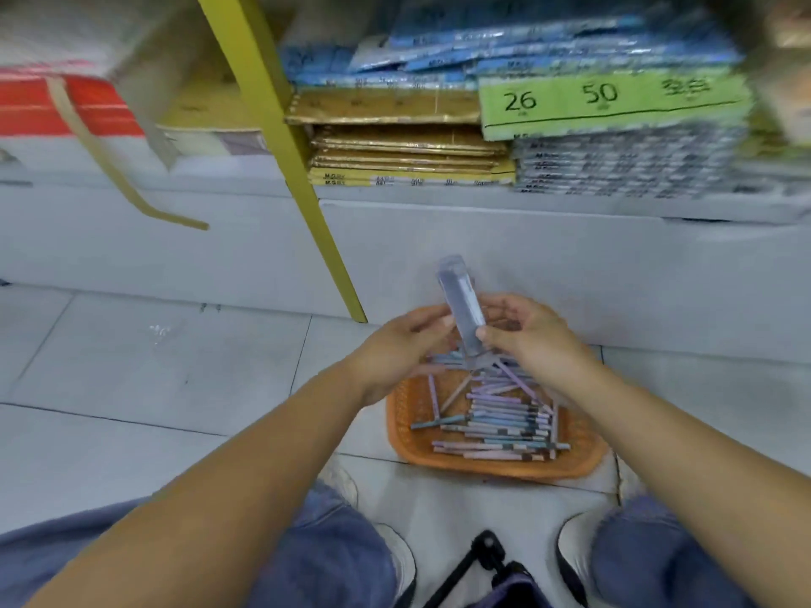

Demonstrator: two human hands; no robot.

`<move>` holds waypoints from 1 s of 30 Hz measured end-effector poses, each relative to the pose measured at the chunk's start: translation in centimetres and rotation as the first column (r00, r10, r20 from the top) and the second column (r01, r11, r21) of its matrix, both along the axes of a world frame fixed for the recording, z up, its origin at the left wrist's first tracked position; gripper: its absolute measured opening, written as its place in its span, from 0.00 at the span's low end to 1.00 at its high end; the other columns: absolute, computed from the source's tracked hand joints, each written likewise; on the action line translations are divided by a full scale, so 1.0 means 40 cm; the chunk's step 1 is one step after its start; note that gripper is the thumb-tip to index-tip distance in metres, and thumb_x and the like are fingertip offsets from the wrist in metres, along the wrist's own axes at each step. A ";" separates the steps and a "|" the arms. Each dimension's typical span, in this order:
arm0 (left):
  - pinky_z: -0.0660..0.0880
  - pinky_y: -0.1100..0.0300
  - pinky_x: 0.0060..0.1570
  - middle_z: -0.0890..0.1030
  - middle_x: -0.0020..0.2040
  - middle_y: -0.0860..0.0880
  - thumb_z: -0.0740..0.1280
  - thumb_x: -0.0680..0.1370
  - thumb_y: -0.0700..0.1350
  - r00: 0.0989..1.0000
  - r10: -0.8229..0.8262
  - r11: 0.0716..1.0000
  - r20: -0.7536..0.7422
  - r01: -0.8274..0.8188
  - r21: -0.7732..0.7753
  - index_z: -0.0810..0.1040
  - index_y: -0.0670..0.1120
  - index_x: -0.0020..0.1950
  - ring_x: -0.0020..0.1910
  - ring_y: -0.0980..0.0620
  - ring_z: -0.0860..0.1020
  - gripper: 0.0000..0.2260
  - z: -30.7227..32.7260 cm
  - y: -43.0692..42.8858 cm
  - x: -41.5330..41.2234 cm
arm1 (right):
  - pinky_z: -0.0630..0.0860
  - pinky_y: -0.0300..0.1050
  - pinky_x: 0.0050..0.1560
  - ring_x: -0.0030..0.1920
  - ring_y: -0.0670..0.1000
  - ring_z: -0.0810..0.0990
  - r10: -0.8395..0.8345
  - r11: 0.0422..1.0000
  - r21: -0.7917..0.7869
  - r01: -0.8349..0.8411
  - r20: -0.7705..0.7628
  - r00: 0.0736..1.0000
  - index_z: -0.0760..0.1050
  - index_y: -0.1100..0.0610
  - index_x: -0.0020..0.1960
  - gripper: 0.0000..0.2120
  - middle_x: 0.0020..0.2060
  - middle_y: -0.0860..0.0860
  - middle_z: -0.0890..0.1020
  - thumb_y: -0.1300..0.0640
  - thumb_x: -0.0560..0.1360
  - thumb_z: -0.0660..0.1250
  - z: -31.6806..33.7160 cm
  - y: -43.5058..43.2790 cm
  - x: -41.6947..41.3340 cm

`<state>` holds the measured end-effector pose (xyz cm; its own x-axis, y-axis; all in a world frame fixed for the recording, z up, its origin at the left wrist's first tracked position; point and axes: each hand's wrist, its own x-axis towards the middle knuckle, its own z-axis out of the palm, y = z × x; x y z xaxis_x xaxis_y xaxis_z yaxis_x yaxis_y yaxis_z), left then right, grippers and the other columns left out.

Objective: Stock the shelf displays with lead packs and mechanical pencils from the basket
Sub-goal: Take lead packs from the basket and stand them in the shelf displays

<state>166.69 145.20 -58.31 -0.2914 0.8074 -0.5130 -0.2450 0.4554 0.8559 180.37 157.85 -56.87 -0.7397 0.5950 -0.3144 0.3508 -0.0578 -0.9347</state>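
Head view: both hands are over the orange basket (439, 460), which sits on the tile floor (131, 366) near the base of the shelf unit. A clear plastic case (461, 309) with blue-grey contents is held above the basket's far edge, tilted, top end leaning far-left.

Right hand (531, 335) pinches the case's lower end, thumb and fingers clamped on it. Left hand (395, 348) has curled fingertips on the case's left side, also gripping.

Mechanical pencils (504, 427) fill the basket - purple and blue, mostly stacked at the near right, a few loose at angles.

Far side: a yellow shelf upright (281, 147) runs diagonally. Right of it are gold paper packs (403, 142) and blue packs (504, 50) above - a green label (610, 100) reads 26 and 50. Motion blur, so small print is unreadable.
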 end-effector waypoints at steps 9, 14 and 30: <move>0.83 0.51 0.49 0.85 0.55 0.45 0.60 0.85 0.48 0.999 -0.033 0.961 -0.023 0.038 0.274 0.76 0.49 0.67 0.55 0.44 0.85 0.13 0.353 0.076 0.047 | 0.73 0.33 0.40 0.36 0.40 0.76 0.155 0.891 0.438 -0.119 -0.049 0.987 0.73 0.48 0.61 0.19 0.39 0.48 0.78 0.59 0.73 0.73 0.368 0.082 0.049; 0.83 0.51 0.49 0.84 0.56 0.48 0.62 0.84 0.50 0.968 -0.055 0.945 -0.243 0.129 0.299 0.76 0.53 0.66 0.52 0.47 0.85 0.12 0.472 0.120 0.059 | 0.81 0.46 0.41 0.36 0.52 0.83 0.132 0.899 0.437 -0.026 -0.213 0.968 0.73 0.50 0.63 0.14 0.38 0.53 0.81 0.58 0.78 0.67 0.502 0.147 0.048; 0.79 0.54 0.48 0.85 0.56 0.47 0.59 0.85 0.48 0.999 0.025 0.870 -0.047 0.001 0.493 0.75 0.50 0.68 0.53 0.48 0.83 0.13 0.524 0.185 0.044 | 0.74 0.39 0.30 0.30 0.48 0.78 0.059 0.945 0.310 0.099 -0.462 0.885 0.76 0.50 0.57 0.10 0.37 0.50 0.84 0.62 0.78 0.65 0.558 0.197 0.000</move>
<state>168.45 152.61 -37.37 -0.3174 0.9477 -0.0346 -0.1989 -0.0309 0.9795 180.39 165.74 -34.57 -0.7386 0.6197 0.2654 -0.1209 0.2655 -0.9565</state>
